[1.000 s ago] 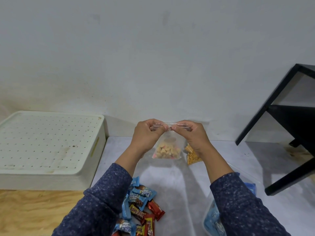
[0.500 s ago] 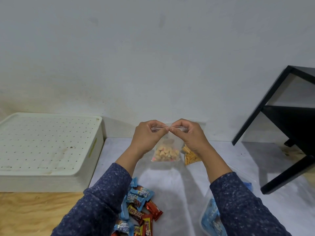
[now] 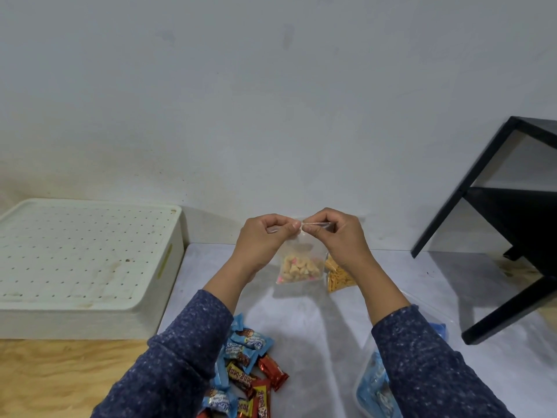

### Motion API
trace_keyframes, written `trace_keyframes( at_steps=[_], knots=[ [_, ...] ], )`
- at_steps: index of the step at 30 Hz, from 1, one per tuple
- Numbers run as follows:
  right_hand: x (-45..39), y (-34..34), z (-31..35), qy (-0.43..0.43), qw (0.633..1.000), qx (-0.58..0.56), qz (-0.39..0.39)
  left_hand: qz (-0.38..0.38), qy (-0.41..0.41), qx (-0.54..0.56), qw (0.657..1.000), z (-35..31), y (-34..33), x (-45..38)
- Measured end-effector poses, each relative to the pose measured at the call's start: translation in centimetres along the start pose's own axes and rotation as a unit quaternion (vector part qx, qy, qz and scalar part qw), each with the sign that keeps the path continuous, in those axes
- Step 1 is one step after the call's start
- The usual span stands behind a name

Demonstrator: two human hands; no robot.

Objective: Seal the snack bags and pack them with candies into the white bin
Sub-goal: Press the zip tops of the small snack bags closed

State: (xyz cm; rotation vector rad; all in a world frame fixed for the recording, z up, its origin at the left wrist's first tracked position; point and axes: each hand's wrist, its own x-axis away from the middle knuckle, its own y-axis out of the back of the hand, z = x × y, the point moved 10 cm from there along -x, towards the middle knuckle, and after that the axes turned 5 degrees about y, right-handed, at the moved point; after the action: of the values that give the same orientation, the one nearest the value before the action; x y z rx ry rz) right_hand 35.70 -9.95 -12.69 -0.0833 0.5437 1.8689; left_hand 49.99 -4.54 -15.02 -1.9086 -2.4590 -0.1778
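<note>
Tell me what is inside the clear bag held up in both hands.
The clear bag holds pale, curved, cashew-like snack pieces with a few pink bits, heaped at the bottom. The left hand and right hand pinch its top strip, so their fingers hide whether it is sealed.

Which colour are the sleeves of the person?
Dark blue with small light speckles on both sleeves, seen in the head view.

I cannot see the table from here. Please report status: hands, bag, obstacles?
Left hand and right hand pinch snack bag top, held above table. White bin lid on. Nothing blocking.
</note>
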Motion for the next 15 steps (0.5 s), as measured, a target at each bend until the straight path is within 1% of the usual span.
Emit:
trace_keyframes(
  at_steps=[3, 7, 12, 15],
  knots=[
    [-0.1, -0.3, 0.1, 0.003, 1.0, 0.005, 0.007, -0.019, 0.002, 0.004, 1.0, 0.1, 0.5, -0.1],
    [-0.2, -0.9, 1.3, 0.033, 0.999, 0.023, 0.015, -0.057, 0.031, 0.022, 0.998, 0.8, 1.3, -0.5],
    [-0.3, -1.3, 2.3, 0.082, 0.995, 0.05, 0.011, -0.068, 0.051, 0.034, 0.996, 0.8, 1.7, -0.6],
    [-0.5, -1.4, 2.3, 0.09, 0.994, 0.063, 0.001, -0.077, 0.052, 0.04, 0.995, 0.6, 1.9, -0.7]
  ],
)
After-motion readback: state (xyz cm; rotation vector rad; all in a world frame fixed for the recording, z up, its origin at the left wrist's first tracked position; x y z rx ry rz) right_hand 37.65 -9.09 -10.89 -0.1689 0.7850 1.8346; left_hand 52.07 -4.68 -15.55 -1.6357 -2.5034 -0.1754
